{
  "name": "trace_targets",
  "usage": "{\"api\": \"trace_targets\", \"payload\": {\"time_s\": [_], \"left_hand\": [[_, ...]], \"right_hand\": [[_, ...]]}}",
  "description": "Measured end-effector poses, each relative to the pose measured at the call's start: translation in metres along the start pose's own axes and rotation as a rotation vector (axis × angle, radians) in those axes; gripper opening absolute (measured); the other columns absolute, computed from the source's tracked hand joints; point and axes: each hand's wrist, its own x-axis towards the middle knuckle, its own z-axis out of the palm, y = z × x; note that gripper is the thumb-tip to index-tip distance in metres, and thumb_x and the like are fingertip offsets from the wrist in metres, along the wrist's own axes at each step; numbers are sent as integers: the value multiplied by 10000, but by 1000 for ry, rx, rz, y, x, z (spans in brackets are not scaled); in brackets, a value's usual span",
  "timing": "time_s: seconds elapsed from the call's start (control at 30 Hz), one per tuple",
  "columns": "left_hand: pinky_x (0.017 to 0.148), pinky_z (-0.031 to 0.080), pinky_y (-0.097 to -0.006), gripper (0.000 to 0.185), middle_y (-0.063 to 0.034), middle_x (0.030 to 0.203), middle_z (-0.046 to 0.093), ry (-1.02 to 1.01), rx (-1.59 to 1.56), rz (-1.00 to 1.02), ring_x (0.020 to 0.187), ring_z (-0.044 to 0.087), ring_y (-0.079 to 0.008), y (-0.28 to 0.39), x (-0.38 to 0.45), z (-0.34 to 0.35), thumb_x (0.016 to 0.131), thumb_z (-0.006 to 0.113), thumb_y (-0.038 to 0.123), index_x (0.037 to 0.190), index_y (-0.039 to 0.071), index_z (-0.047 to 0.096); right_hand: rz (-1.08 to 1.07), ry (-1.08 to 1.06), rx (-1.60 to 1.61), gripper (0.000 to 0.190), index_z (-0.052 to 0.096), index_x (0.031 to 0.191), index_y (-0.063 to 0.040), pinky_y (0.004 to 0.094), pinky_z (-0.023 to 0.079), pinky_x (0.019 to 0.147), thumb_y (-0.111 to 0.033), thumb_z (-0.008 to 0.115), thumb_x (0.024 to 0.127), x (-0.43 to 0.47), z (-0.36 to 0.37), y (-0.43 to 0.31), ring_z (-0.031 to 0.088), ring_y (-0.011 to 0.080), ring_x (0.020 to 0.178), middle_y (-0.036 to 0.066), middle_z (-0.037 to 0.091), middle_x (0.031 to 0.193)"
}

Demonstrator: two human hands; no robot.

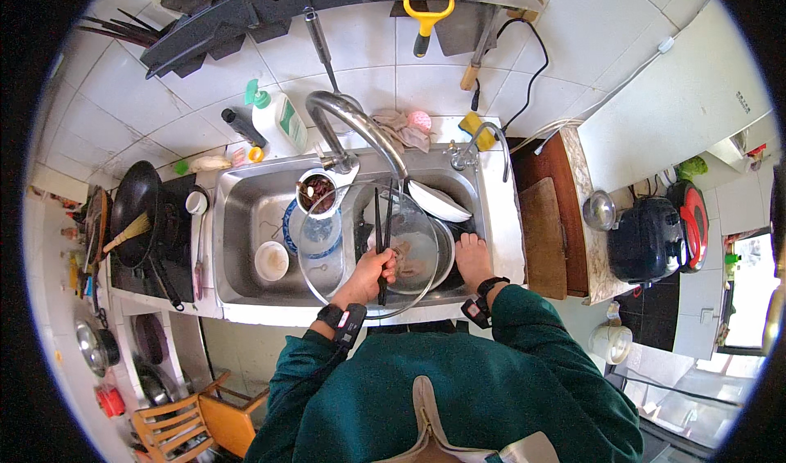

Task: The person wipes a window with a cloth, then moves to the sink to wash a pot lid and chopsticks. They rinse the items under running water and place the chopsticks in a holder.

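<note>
My left hand is closed around a pair of black chopsticks, their long ends pointing towards the tap. Beneath it a large round of clear glass, a lid or bowl, overlaps both basins; whether this hand also holds it I cannot tell. Through the glass shows a metal pot in the right basin, with pale food in it. My right hand is low beside the pot's right rim, its fingertips partly hidden. Behind the pot leans a white dish.
A steel tap arches over the double sink. In the left basin are a small white bowl and a blue-rimmed dish. A cup of dark reddish pieces stands by the tap. A black wok is left, a cutting board right.
</note>
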Motion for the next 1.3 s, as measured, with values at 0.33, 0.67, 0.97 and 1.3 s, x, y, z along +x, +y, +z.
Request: {"api": "trace_targets", "payload": {"time_s": [0.33,0.67,0.97,1.3], "left_hand": [[474,327,-230,146,10,663,475,49,-14,4,524,387,-91,2,-16,2,1012,519,186,926,70,542],[623,438,-286,136,-45,828,564,-58,-277,47,662,476,-138,-15,5,28,1006,552,184,975,53,569],[775,532,-343,278,-38,1063,670,-193,-177,135,858,627,-176,-25,3,57,975,606,243,1225,122,589],[557,430,-290,154,-9,750,506,56,-114,188,597,451,-120,-16,-8,28,985,592,194,910,99,498]], "right_hand": [[32,-520,168,195,721,856,-56,464,556,658,-153,555,822,-17,-119,62,704,357,811,153,720,859],[121,-556,1400,239,600,1027,-25,267,431,575,-226,470,1024,-48,-204,81,497,100,653,-8,525,725],[-43,-8,1164,448,383,1357,18,423,516,779,-177,516,976,-22,-110,-50,657,365,886,225,642,993],[399,428,772,274,623,1029,27,481,470,889,-208,630,888,1,-10,-3,588,401,1015,236,645,990]]}}
